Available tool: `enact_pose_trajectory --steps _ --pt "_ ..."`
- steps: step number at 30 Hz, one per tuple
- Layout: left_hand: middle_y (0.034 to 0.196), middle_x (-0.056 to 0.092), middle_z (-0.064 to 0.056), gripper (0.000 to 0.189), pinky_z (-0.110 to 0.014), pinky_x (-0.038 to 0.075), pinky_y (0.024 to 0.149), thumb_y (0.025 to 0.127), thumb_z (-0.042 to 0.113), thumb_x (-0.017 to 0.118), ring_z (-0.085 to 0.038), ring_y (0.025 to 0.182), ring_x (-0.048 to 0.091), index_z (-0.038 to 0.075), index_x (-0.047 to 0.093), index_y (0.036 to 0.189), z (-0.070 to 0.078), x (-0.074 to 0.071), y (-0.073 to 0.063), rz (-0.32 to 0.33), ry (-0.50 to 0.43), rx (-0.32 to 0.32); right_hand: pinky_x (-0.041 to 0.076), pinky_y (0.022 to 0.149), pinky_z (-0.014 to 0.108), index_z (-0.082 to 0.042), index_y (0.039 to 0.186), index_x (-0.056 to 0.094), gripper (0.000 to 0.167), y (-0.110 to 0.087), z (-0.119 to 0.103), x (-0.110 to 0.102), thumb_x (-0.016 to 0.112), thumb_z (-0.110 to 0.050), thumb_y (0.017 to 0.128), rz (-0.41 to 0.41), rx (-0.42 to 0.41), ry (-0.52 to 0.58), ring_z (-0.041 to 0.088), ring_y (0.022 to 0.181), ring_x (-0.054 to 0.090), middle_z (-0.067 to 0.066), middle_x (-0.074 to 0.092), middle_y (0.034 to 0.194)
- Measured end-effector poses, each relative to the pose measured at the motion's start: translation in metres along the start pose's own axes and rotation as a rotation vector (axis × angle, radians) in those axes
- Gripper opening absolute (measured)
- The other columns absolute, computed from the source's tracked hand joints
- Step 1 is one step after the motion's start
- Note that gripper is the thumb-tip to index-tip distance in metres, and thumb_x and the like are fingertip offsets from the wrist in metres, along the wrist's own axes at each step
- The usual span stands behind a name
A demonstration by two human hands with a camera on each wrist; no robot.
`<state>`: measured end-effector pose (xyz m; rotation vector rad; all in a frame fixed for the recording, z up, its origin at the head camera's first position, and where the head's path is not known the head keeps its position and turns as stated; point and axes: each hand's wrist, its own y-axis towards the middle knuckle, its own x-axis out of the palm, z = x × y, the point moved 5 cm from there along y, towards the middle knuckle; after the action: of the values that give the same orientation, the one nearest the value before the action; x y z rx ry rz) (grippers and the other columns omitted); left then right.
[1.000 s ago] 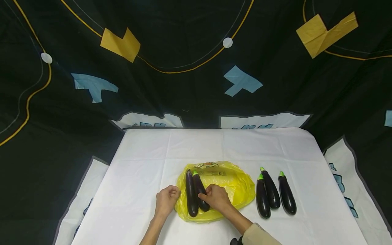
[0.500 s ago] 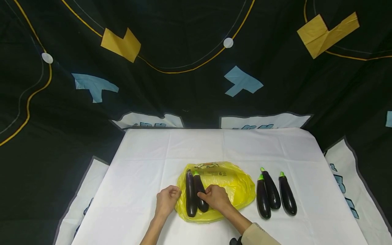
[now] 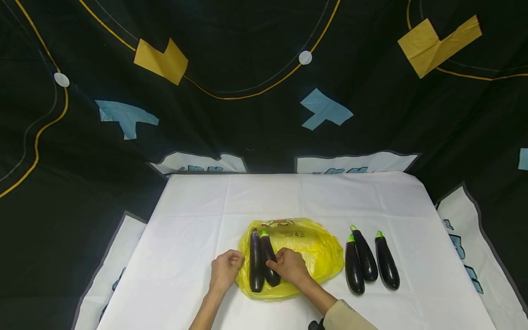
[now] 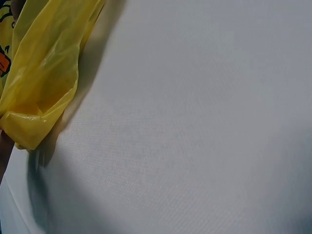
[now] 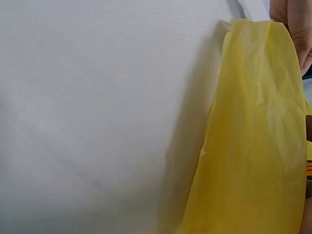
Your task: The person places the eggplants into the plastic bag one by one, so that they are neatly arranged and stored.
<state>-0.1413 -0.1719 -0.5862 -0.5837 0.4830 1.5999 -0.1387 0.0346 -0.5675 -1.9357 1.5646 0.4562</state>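
Observation:
In the head view, a yellow plastic bag (image 3: 307,256) lies spread on the table, with two dark purple eggplants, one (image 3: 256,263) at its left side and another (image 3: 269,256) beside it. My left hand (image 3: 225,270) pinches the bag's left edge between thumb and fingers. Curled fingers of my right hand (image 3: 291,266) seem to pinch the bag too, with the thumb lying over the second eggplant; the exact contact is hidden. Each wrist view shows mostly bag, its yellow film (image 4: 46,73) at the left in one and a broad sheet (image 5: 256,131) in the other.
Three more eggplants, a pair (image 3: 354,270) touching and a single one (image 3: 387,261), lie right of the bag. A small dark object (image 3: 316,325) peeks out by the right sleeve. The white table (image 3: 198,201) stands before a black curtain (image 3: 247,128).
Both eggplants on the bag have shifted very slightly left. My hands and the bag stay almost where they were; the view itself moves only a little.

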Motion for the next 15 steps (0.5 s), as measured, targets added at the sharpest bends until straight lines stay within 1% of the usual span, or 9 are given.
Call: enact_pose_trajectory --steps 7,15 --pt "0.070 0.066 0.001 0.004 -0.020 0.049 0.053 0.084 0.008 0.070 -0.007 0.060 0.059 0.006 0.069 0.081 0.0011 -0.0002 0.0000 0.000 0.001 0.003 0.044 0.049 0.026 -0.002 0.084 0.062 0.032 0.0000 0.0012 0.0024 0.075 -0.031 0.080 0.023 -0.032 -0.047 0.009 0.058 0.053 -0.002 0.058 0.065" --pt "0.070 0.066 0.002 0.004 -0.019 0.049 0.053 0.083 0.009 0.070 -0.007 0.059 0.059 0.006 0.069 0.081 0.0010 -0.0002 -0.0005 0.000 0.007 -0.001 0.043 0.049 0.025 -0.004 0.083 0.061 0.032 0.0017 0.0026 0.0040 0.075 -0.032 0.080 0.007 -0.004 -0.045 0.009 0.057 0.053 -0.002 0.059 0.065"
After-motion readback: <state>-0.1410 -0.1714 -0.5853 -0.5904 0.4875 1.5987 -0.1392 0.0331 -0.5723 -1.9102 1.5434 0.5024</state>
